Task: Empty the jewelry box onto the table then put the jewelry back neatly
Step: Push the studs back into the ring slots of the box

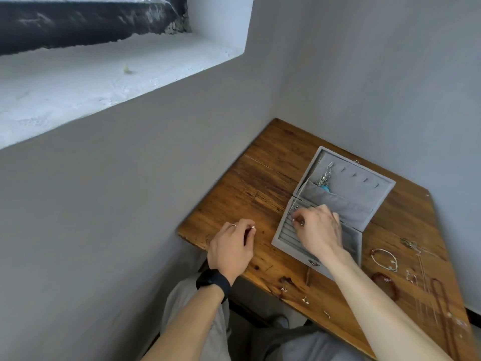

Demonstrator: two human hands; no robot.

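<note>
A grey velvet jewelry box [374,204] lies open on the wooden table [260,183], its lid tipped back. A silver and turquoise pendant [325,181] hangs in the lid's pocket. My right hand [318,229] is over the ring rolls at the box's left side, fingertips pinching a small piece of jewelry that is too small to identify. My left hand [233,246] rests on the table left of the box, fingers curled, pinching a small pale earring at its fingertips. Bracelets [384,259], chains [426,282] and small earrings [305,299] lie loose on the table.
The table stands in a corner with grey walls on two sides. A deep window ledge [104,74] is at upper left. A red bead bracelet [385,281] lies near the table's front edge at the right. My knees show under the front edge.
</note>
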